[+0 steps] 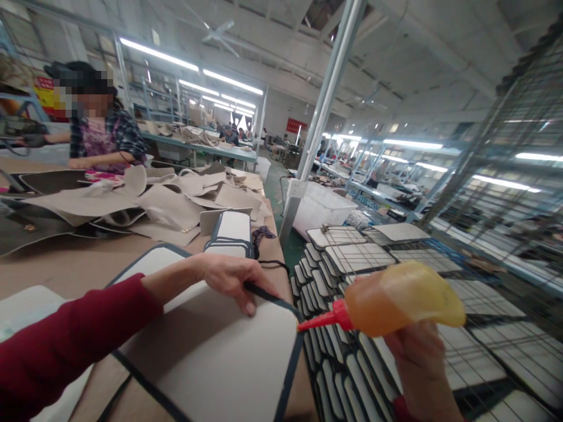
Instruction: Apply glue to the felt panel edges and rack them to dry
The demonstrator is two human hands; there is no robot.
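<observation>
My left hand (233,278) grips the far edge of a white panel with dark edging (220,346), thumb on its face and fingers over the rim. The panel is tilted above the brown table. In my right hand (417,343) is a squeeze bottle (404,299) of amber liquid, lying nearly level. Its red nozzle (319,320) points left, with the tip at the panel's dark right corner. Most of my right fingers are hidden behind the bottle. Another dark-edged panel (153,258) lies beneath my left forearm.
Small dark-edged pieces (233,228) are stacked beyond my left hand. Loose beige pieces (171,205) cover the far table, where a person (105,140) works. At right are wire racks (466,293) holding many panels; a metal post (314,111) and white bin (323,205) stand behind.
</observation>
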